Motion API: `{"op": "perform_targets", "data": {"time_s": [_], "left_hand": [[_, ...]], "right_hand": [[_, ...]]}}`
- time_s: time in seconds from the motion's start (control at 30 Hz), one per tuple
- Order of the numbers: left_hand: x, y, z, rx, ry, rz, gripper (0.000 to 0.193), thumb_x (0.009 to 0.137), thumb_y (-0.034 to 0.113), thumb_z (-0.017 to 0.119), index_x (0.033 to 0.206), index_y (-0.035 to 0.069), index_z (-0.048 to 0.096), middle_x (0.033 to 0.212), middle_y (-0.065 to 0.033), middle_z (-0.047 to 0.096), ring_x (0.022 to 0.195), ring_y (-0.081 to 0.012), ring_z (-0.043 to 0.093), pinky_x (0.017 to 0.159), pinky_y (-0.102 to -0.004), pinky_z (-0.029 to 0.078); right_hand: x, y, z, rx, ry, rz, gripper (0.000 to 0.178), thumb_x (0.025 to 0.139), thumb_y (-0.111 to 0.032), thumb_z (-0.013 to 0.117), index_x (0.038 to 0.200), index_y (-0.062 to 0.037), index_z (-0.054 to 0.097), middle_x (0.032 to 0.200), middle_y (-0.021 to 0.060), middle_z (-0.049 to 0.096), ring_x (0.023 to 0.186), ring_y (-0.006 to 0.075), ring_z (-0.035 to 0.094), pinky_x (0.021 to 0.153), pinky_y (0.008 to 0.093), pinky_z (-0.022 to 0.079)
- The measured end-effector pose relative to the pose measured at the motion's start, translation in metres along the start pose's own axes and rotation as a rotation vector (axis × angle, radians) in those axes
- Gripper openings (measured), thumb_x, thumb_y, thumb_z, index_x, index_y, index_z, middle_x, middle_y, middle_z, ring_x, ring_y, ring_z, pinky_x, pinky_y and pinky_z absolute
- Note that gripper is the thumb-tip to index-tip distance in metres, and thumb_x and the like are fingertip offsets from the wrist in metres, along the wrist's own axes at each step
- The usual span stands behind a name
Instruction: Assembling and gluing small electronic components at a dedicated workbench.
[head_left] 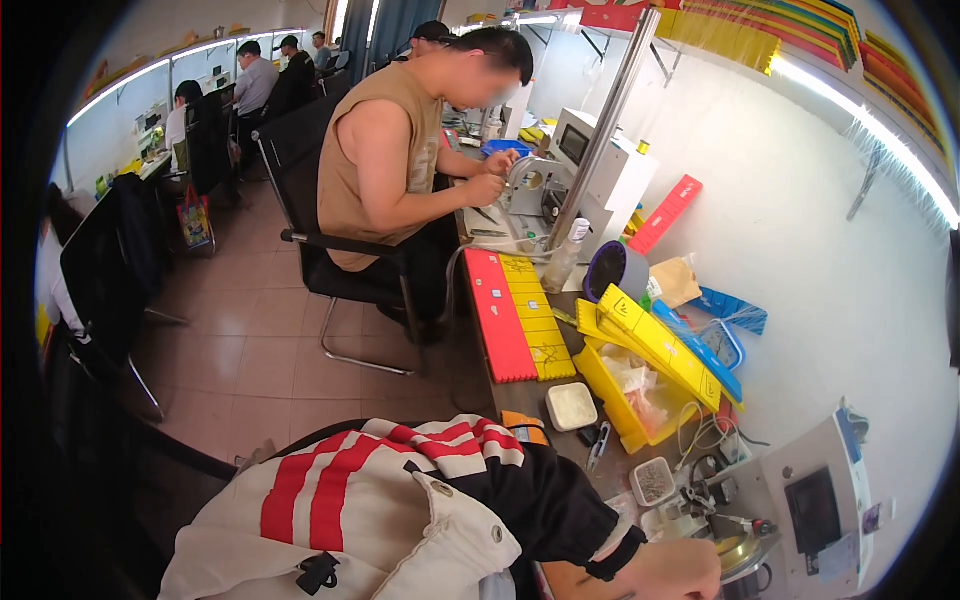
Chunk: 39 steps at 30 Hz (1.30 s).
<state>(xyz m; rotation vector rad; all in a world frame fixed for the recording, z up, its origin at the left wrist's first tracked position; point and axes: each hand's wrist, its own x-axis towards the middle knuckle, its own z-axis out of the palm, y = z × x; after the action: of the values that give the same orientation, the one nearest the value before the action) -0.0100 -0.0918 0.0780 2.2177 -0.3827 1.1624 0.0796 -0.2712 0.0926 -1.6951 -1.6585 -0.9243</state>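
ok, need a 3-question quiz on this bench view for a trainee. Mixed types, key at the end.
1. Multiple choice: what colour is the board lying alongside the flat yellow board?
A blue
B red
C green

2. True or false: the square tub sits on the bench, outside the yellow bin.

3. Short answer: which is nearer the wearer's left hand, the parts tub or the bottle?

Key:
1. B
2. True
3. The parts tub
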Motion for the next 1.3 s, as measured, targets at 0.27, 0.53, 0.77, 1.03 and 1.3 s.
{"op": "perform_targets", "data": {"time_s": [0.27,0.53,0.77,1.03,1.3], "left_hand": [[0.013,0.010,-0.006,0.025,0.045,0.069,0.015,0.077,0.023,0.070,0.078,0.008,0.072,0.071,-0.0126,0.065,0.067,-0.0327,0.063,0.061,-0.0419,0.048],[0.021,0.004,-0.018,-0.030,0.114,-0.022,0.015,0.081,0.022,0.069,0.080,0.007,0.071,0.074,-0.0130,0.066,0.072,-0.0324,0.063,0.066,-0.0414,0.049],[0.028,-0.009,-0.007,-0.125,0.076,-0.176,0.013,0.079,0.019,0.069,0.078,0.006,0.070,0.075,-0.0121,0.066,0.076,-0.0317,0.062,0.071,-0.0404,0.048],[0.015,-0.019,-0.022,-0.152,0.134,-0.212,0.011,0.076,0.015,0.072,0.078,0.006,0.066,0.077,-0.0087,0.066,0.077,-0.0304,0.063,0.071,-0.0412,0.048],[0.016,-0.018,-0.020,-0.473,-0.119,-0.251,0.012,0.080,-0.010,0.071,0.089,-0.003,0.070,0.086,-0.0114,0.070,0.081,-0.0188,0.066,0.072,-0.0300,0.050]], "right_hand": [[-0.014,0.008,0.001,-0.171,-0.045,0.212,0.020,0.093,-0.010,0.066,0.111,-0.0016,0.070,0.074,0.0082,0.065,0.060,0.0168,0.059,0.053,0.0283,0.044],[-0.059,0.064,-0.040,0.091,-0.024,0.710,0.014,0.095,-0.005,0.059,0.096,0.0059,0.068,0.079,0.0141,0.065,0.064,0.0210,0.057,0.058,0.0334,0.046],[-0.099,0.067,-0.089,0.265,-0.250,1.122,0.020,0.100,-0.011,0.054,0.098,0.0035,0.068,0.076,0.0050,0.063,0.062,0.0116,0.052,0.053,0.0267,0.041],[-0.132,0.060,-0.091,0.371,-0.200,1.041,0.021,0.099,-0.011,0.058,0.112,0.0004,0.069,0.075,0.0007,0.060,0.060,0.0080,0.047,0.053,0.0233,0.036],[-0.145,0.005,-0.140,0.310,-0.106,1.333,0.013,0.097,-0.002,0.055,0.101,0.0025,0.066,0.065,-0.0011,0.055,0.053,0.0026,0.044,0.048,0.0185,0.031]]}}
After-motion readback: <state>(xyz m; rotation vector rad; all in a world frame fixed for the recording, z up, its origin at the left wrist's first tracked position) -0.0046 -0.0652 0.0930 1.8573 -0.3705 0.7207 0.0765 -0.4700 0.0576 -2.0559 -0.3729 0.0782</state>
